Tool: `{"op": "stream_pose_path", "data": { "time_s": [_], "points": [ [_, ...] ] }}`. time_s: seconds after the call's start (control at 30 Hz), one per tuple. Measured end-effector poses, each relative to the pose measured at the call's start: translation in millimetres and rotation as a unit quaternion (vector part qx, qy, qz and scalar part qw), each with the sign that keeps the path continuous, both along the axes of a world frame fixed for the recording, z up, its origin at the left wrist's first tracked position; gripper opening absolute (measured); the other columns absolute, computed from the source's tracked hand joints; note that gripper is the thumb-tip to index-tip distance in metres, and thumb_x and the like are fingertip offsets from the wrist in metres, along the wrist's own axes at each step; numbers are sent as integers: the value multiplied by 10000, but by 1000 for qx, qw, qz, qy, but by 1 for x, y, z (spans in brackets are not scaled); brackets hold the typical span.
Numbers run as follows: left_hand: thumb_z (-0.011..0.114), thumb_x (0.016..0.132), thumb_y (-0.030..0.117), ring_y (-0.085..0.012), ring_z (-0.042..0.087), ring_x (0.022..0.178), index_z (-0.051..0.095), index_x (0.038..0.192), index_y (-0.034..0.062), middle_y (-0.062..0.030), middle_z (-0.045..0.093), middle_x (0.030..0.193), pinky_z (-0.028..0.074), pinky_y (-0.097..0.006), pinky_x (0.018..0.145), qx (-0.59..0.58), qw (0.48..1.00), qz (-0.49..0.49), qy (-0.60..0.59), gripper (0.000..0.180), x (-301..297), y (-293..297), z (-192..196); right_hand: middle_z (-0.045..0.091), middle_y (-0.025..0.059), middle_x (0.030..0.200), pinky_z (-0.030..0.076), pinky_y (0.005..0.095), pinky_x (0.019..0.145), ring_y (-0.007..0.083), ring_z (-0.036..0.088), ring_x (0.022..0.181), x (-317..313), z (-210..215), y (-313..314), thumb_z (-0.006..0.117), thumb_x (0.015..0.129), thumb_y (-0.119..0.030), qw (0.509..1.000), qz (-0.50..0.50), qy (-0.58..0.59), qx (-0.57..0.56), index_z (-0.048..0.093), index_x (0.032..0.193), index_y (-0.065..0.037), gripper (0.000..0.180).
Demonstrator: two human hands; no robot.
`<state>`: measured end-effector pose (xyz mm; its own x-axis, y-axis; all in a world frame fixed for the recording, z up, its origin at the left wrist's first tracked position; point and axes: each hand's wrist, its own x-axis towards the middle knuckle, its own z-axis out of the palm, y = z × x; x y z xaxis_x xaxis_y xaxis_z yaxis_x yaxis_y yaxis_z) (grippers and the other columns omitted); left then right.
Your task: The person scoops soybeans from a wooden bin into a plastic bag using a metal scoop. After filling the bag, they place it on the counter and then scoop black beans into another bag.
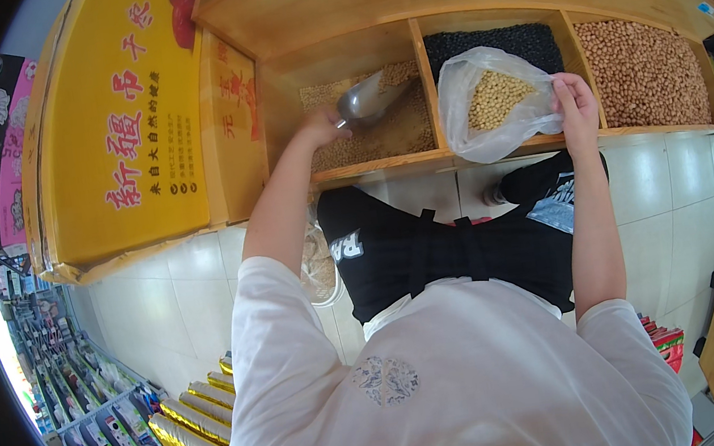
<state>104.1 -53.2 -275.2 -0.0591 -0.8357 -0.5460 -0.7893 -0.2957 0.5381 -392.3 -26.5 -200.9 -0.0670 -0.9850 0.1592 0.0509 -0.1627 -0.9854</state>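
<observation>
My left hand (325, 127) is closed round the handle of a metal scoop (363, 98), over the left compartment of a wooden bin. Beneath the scoop lie small brown grains (348, 152), spread thinly toward the left. A clear plastic bag (463, 123) with pale yellow beans (496, 99) rests over the front of the middle compartment, its mouth open. The bag's right rim is pinched in my right hand (574, 101). Behind the bag, black beans (486, 40) fill the middle compartment.
Reddish-brown peanuts or beans (640, 77) fill the right compartment. Wooden dividers (427, 83) part the compartments. A yellow sign panel (122, 118) stands at the left. By my legs is a white bucket (320, 273) of grain. Gold packages (191, 439) and shelves (114, 435) line the lower left.
</observation>
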Motion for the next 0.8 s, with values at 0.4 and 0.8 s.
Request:
{"op": "stream_pose_path", "data": {
  "time_s": [0.4,0.8],
  "points": [
    [887,753,149,-194,662,1055,685,1260,47,-79,733,1171,521,-340,907,38,994,78,73,555,-6,8,17,580,-53,790,393,184,653,32,505,709,0,1,0,614,1042,-135,1000,-7,16,6,677,1094,-31,133],
    [823,798,109,-182,669,1069,659,1200,4,-95,724,1163,535,-350,914,-205,958,66,192,446,-40,16,78,580,-53,792,387,184,659,29,498,719,0,3,-1,615,1042,-144,1000,-16,-4,8,682,1093,-39,134]
  ]
}}
